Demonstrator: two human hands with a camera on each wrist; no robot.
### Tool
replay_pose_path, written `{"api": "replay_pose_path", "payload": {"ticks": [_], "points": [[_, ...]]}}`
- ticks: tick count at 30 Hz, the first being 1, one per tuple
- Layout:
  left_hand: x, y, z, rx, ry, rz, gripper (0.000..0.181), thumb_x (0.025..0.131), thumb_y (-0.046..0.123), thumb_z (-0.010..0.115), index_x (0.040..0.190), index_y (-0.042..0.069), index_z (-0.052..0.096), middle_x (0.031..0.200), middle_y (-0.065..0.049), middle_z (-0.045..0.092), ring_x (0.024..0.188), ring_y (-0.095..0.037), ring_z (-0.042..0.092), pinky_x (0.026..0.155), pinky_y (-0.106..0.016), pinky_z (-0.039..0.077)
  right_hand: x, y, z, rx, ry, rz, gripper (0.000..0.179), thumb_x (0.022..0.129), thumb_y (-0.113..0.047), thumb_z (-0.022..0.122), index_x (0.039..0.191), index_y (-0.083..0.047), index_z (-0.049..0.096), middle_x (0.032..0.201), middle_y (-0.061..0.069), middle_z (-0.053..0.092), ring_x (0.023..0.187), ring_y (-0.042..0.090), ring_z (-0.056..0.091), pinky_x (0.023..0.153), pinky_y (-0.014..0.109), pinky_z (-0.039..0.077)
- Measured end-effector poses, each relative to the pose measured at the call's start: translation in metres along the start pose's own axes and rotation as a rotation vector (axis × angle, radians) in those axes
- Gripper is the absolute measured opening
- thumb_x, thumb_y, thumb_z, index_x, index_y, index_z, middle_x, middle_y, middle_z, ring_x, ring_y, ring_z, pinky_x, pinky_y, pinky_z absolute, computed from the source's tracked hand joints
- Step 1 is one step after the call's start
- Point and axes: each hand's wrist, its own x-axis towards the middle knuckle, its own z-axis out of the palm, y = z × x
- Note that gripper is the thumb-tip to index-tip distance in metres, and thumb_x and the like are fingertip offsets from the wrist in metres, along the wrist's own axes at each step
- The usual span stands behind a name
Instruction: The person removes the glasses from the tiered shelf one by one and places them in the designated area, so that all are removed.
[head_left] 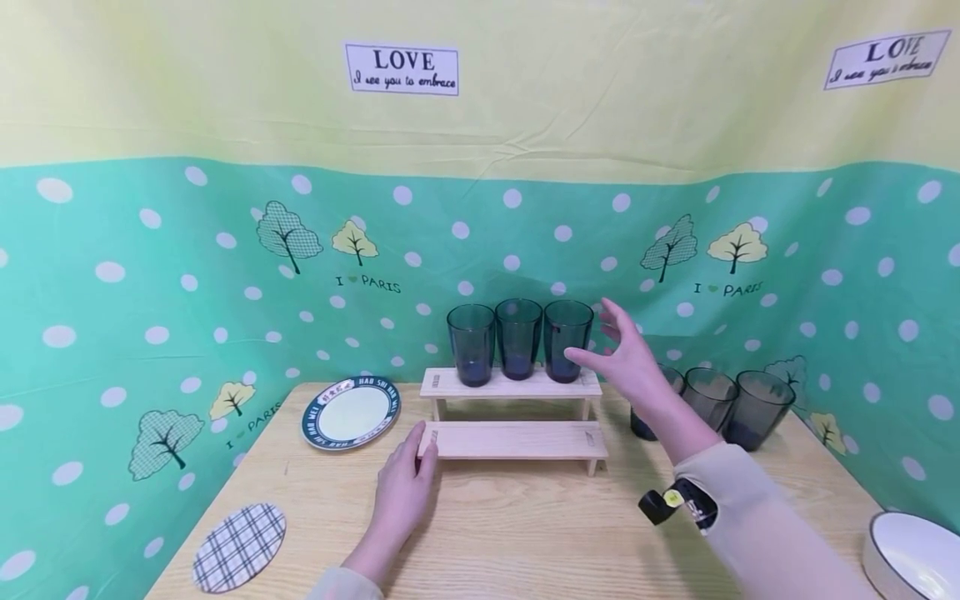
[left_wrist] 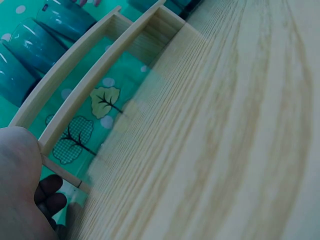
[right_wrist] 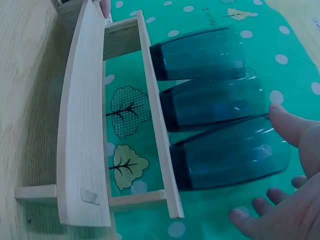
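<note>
A two-tier wooden rack (head_left: 517, 440) stands on the table. Side by side on its upper tier are three upright dark blue-green glasses: a left glass (head_left: 470, 343), a middle glass (head_left: 518, 340) and a right glass (head_left: 562, 329). My left hand (head_left: 400, 487) holds the left end of the lower tier, thumb at the front corner. Spread around the right glass without closing on it is my right hand (head_left: 628, 360). In the right wrist view, the right thumb (right_wrist: 290, 125) is near that glass's rim, with the other fingers (right_wrist: 250, 222) apart from its side.
Three grey glasses, one being the outermost grey glass (head_left: 759, 408), stand right of the rack, partly behind my right arm. A blue-rimmed plate (head_left: 351, 414) lies back left. A checked round mat (head_left: 240, 547) lies front left; a white bowl (head_left: 873, 558) is front right. Patterned cloth (head_left: 510, 221) hangs behind.
</note>
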Motion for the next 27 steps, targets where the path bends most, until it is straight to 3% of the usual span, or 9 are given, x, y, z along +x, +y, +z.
{"api": "replay_pose_path", "payload": {"ticks": [8,18,27], "points": [[-0.001,0.001,-0.001,-0.001,-0.001,-0.003,0.054,0.118,0.030,0.054,0.165,0.005,0.049,0.156,-0.026,0.059,0.144,-0.051,0.054,0.119,-0.072,0.040,0.011,0.001,0.013,0.010,0.005,0.022,0.116,0.098,-0.032,0.088,0.179,-0.028,0.005,0.181,0.018,0.020,0.164,0.043,0.027,0.125,0.063,0.038],[0.001,0.000,0.001,-0.006,0.004,0.007,0.054,0.118,0.031,0.055,0.165,0.005,0.049,0.155,-0.026,0.060,0.143,-0.050,0.055,0.118,-0.071,0.042,0.016,0.003,0.022,0.010,0.020,0.066,0.114,0.099,-0.037,0.087,0.179,-0.036,0.006,0.185,0.009,0.008,0.166,0.042,0.023,0.124,0.068,0.037],[0.000,-0.001,0.001,0.000,0.011,0.012,0.053,0.117,0.029,0.056,0.164,0.004,0.050,0.154,-0.026,0.061,0.141,-0.050,0.056,0.117,-0.072,0.041,0.025,0.003,0.028,0.009,0.048,0.060,0.112,0.099,-0.033,0.087,0.179,-0.034,0.009,0.184,0.011,0.015,0.165,0.042,0.023,0.126,0.066,0.034]]}}
